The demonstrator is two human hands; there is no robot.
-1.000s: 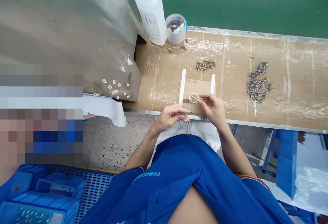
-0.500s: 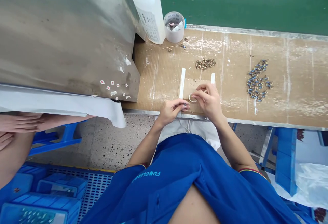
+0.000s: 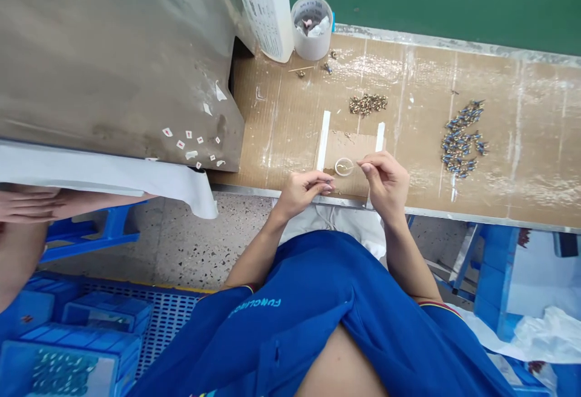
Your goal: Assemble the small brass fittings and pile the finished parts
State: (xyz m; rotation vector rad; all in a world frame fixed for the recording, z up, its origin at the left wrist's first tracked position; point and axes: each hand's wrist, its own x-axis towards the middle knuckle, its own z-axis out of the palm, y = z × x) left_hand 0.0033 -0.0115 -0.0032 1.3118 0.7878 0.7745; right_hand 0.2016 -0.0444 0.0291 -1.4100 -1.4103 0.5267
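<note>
My left hand (image 3: 303, 192) is closed in a pinch at the front edge of the bench, with something too small to make out at its fingertips. My right hand (image 3: 387, 184) pinches a thin stick (image 3: 354, 166), whose far end reaches over a small round white dish (image 3: 337, 170). The dish lies between my hands on a cardboard pad (image 3: 349, 146), with a little yellowish stuff inside. White tape strips (image 3: 324, 137) run along both sides of the pad. Tiny metal pieces (image 3: 347, 135) lie near its back edge.
Behind the pad is a heap of small gold-coloured parts (image 3: 368, 104); blue-and-gold parts (image 3: 463, 140) lie to the right. A tape roll with scraps (image 3: 313, 45) and a white bottle (image 3: 267, 16) stand at the back left. A metal housing (image 3: 136, 64) and another person's hand (image 3: 29, 203) are left.
My right hand has moved right, away from the dish, uncovering it and the thin stick. My left hand keeps its pinch nearly in place. The whole view has shifted slightly.
</note>
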